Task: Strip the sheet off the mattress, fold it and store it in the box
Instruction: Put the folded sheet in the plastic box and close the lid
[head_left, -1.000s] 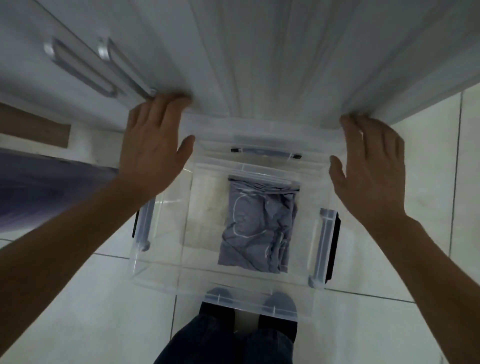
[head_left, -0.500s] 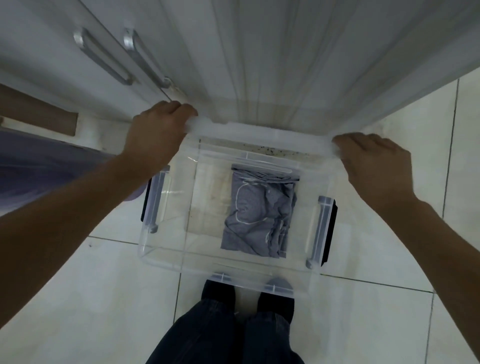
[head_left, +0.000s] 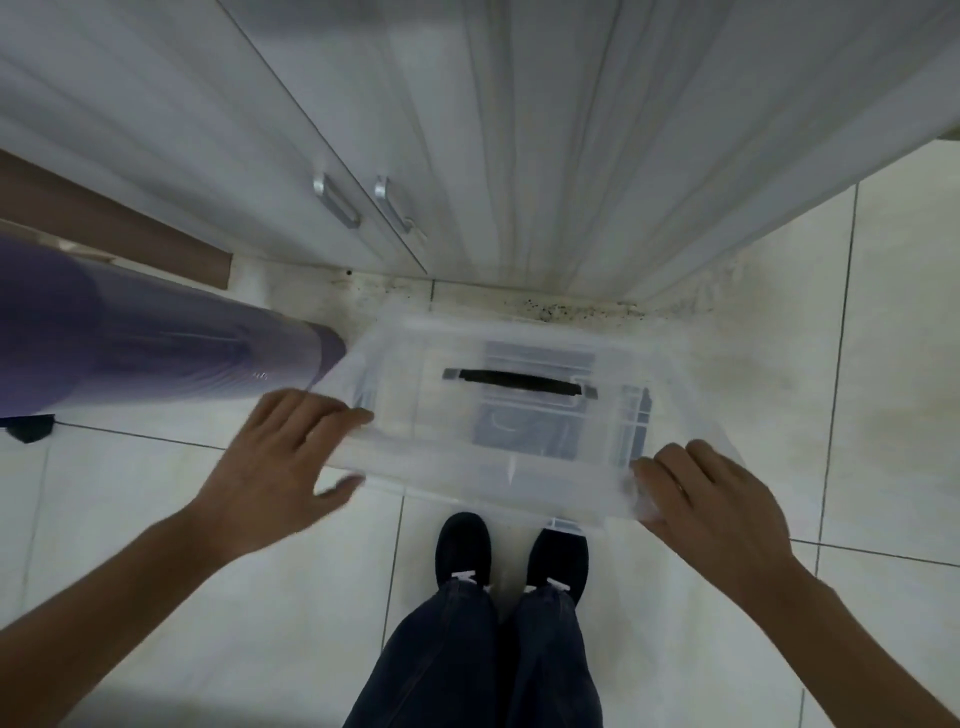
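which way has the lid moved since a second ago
Yes. The lid, then leaning on the wardrobe, has come away from it and down over the box, held by the left hand and right hand.

Lid (head_left: 467, 358) is hanging btw L hand (head_left: 270, 467) & R hand (head_left: 711, 499), over box (head_left: 566, 526); sheet (head_left: 519, 431) is lying in box, under grip. Shoes (head_left: 462, 545) are standing nearer than grip, cabinet (head_left: 467, 156) beyond it, roll (head_left: 130, 338) lying left of L hand.
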